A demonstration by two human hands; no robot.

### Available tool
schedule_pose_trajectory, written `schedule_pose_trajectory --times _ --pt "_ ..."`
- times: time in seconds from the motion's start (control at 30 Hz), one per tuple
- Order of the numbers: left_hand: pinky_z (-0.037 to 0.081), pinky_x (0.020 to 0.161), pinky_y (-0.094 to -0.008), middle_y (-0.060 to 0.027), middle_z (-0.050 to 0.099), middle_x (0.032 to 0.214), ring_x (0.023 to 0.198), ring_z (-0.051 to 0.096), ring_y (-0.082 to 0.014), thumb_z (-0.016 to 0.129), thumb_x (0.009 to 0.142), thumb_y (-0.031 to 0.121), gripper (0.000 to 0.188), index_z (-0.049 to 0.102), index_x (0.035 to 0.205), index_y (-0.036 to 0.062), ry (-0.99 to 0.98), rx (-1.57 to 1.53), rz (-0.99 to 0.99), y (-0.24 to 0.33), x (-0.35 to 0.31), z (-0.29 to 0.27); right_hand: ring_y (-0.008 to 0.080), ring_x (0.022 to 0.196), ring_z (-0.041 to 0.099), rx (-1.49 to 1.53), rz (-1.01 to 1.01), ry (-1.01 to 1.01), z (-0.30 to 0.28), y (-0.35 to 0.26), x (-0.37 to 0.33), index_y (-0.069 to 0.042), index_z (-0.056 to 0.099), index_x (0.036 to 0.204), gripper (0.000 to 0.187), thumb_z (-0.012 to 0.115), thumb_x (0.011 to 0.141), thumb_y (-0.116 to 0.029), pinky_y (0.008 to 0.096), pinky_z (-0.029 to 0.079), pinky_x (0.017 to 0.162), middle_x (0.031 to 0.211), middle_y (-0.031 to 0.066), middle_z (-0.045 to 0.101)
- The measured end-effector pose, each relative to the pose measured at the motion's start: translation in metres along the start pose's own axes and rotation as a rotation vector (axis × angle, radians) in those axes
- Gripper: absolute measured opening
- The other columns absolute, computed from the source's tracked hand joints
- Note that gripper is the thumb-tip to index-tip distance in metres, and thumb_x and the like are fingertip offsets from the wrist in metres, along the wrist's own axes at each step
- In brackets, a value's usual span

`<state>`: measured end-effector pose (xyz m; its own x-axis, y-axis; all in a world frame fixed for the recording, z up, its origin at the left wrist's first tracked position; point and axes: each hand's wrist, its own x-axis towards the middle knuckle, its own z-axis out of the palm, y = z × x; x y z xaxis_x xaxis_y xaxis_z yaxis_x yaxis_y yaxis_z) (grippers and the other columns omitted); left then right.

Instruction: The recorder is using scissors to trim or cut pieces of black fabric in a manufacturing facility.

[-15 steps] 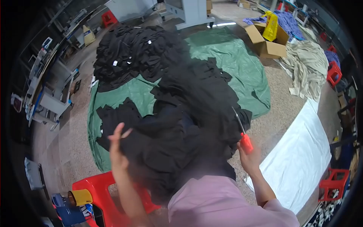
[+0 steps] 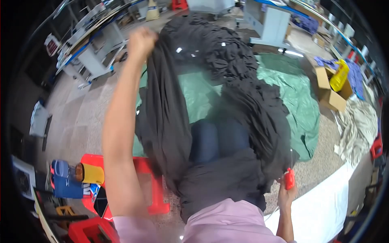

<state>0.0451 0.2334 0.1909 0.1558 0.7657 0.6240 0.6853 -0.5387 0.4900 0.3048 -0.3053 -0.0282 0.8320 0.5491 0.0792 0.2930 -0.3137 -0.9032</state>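
My left hand [image 2: 142, 42] is raised at the upper left, its fingers closed on the edge of a black cloth [image 2: 166, 113]. The cloth hangs in long folds from that hand down to my lap, where more black fabric [image 2: 223, 176] lies. My right hand [image 2: 287, 195] is low on the right, wrapped round the red handle of a tool [image 2: 289, 179] with a thin metal shaft. What kind of tool it is I cannot make out. Beside it, more black cloth [image 2: 263, 121] runs from my lap toward the heap beyond.
A heap of black garments [image 2: 227, 48] lies on a green sheet [image 2: 300, 105] ahead. By my left arm, a red stool [image 2: 158, 207] carries a yellow roll [image 2: 93, 173] and a blue container [image 2: 65, 186]. White sheeting [image 2: 324, 202] spreads at the right, near an open carton [image 2: 330, 93]. Worktables [image 2: 89, 60] stand farther off.
My left hand, open before, has gone up and away and now grips the black cloth, lifting it off the sheet. The right hand keeps the red-handled tool. The view has turned left.
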Motion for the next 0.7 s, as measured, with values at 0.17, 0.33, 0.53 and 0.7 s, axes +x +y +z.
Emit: schedule_pose_trajectory --times 0.17,0.33,0.53,0.7 --pt "0.051 0.062 -0.0359 -0.0115 0.069 0.08 0.066 0.064 -0.0281 0.061 0.09 0.018 0.011 0.066 0.09 0.0077 1.047 0.166 0.27 -0.011 0.113 -0.099 0.0117 0.076 0.058 0.057 -0.049 -0.031 0.014 -0.009 0.011 0.001 0.058 0.108 0.018 0.058 0.097 -0.013 0.0262 0.048 0.072 0.081 0.0044 0.06" --pt "0.047 0.075 -0.0238 -0.0045 0.069 0.095 0.082 0.062 -0.0109 0.071 0.087 0.024 0.031 0.069 0.106 0.0 0.759 -0.066 0.217 -0.03 0.054 -0.192 0.0118 0.079 0.059 -0.096 -0.024 -0.184 0.015 -0.018 0.016 0.0 0.057 0.109 0.016 0.058 0.097 -0.01 0.0262 0.048 0.073 0.088 0.0051 0.06" --pt "0.049 0.082 -0.033 -0.0149 0.069 0.096 0.089 0.065 -0.0227 0.061 0.094 0.015 0.022 0.064 0.108 -0.0015 0.596 0.182 0.001 -0.094 -0.168 -0.104 0.0171 0.079 0.062 -0.163 -0.068 -0.133 0.02 -0.014 0.017 -0.002 0.059 0.103 0.015 0.062 0.092 -0.011 0.0304 0.049 0.073 0.079 0.0091 0.061" --pt "0.047 0.083 -0.0417 -0.0252 0.063 0.097 0.089 0.06 -0.0366 0.054 0.095 0.011 0.022 0.058 0.108 -0.007 0.313 0.404 -0.263 -0.167 -0.403 -0.056 0.034 0.086 0.06 -0.273 -0.178 -0.108 0.021 -0.006 0.015 -0.007 0.061 0.108 0.023 0.067 0.088 -0.017 0.0385 0.048 0.077 0.095 0.0164 0.058"
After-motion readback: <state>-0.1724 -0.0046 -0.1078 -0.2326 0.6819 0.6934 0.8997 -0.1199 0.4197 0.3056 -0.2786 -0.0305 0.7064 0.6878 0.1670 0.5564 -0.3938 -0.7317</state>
